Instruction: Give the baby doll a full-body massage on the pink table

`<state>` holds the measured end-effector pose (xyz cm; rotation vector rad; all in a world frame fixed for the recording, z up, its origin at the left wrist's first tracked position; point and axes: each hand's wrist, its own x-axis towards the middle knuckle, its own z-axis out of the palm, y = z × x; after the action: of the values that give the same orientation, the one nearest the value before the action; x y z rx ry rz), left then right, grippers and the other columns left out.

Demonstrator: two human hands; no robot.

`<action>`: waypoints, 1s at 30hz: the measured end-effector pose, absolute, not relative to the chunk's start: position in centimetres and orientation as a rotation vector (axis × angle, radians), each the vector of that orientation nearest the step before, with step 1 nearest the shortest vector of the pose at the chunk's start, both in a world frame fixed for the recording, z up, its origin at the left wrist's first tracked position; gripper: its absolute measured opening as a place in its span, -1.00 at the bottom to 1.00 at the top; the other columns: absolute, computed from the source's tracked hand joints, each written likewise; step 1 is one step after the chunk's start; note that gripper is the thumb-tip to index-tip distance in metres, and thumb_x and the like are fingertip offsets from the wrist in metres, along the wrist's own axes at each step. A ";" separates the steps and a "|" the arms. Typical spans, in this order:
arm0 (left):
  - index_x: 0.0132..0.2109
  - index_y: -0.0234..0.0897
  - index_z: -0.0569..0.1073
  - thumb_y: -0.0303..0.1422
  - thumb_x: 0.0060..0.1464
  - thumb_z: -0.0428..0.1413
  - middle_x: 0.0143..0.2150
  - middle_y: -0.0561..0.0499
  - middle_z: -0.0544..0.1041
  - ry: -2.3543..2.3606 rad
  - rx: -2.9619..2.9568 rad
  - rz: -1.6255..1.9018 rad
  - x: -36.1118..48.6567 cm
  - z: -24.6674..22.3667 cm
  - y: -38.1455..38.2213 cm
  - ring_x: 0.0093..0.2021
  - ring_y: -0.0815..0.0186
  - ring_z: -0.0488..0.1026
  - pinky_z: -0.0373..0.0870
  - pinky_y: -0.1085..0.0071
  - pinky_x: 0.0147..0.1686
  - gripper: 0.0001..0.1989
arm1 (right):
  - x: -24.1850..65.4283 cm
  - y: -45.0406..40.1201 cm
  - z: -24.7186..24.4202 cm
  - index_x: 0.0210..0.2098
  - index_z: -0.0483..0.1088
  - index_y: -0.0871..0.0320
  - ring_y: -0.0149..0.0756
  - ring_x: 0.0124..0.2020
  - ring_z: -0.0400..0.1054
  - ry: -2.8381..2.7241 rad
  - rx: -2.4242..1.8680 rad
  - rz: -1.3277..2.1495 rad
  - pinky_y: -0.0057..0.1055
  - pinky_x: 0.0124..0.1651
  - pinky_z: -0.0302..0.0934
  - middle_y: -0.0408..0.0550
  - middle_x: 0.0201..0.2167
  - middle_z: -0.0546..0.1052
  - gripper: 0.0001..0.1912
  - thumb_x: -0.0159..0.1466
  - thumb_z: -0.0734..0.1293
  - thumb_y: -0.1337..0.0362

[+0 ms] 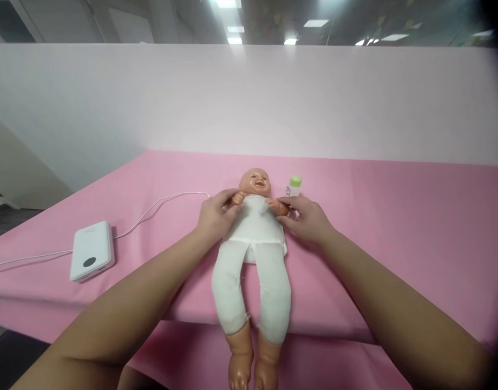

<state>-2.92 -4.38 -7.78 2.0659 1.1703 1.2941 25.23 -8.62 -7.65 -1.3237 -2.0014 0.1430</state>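
A baby doll (255,244) in white cloth lies on its back on the pink table cover (395,216), head away from me, feet hanging past the near edge. My left hand (214,216) grips the doll's arm on the left side, by its shoulder. My right hand (306,219) grips the doll's other arm at the wrist. A small white bottle with a green cap (293,187) lies just beyond my right hand, beside the doll's head.
A white power bank (91,250) with a white cable (159,203) lies at the left of the table. A pale pink partition wall (249,97) stands behind the table. The table's near edge drops off under the doll's legs.
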 end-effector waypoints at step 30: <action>-0.13 -0.25 0.43 -0.25 0.11 0.30 -0.15 -0.12 0.57 1.393 1.073 1.442 -9.3 -8.5 1.5 -0.15 0.16 0.62 0.64 0.15 -0.10 -0.73 | 33.3 -4.1 -12.0 0.28 0.20 0.07 -0.09 -0.20 0.59 -1.067 -1.625 0.712 -0.15 -0.30 0.59 0.21 0.13 0.51 -0.26 0.18 0.47 0.08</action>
<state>-9.26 1.48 -8.48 1.0733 1.3925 1.4417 33.34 -4.08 -12.05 -1.6252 -1.0671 0.7118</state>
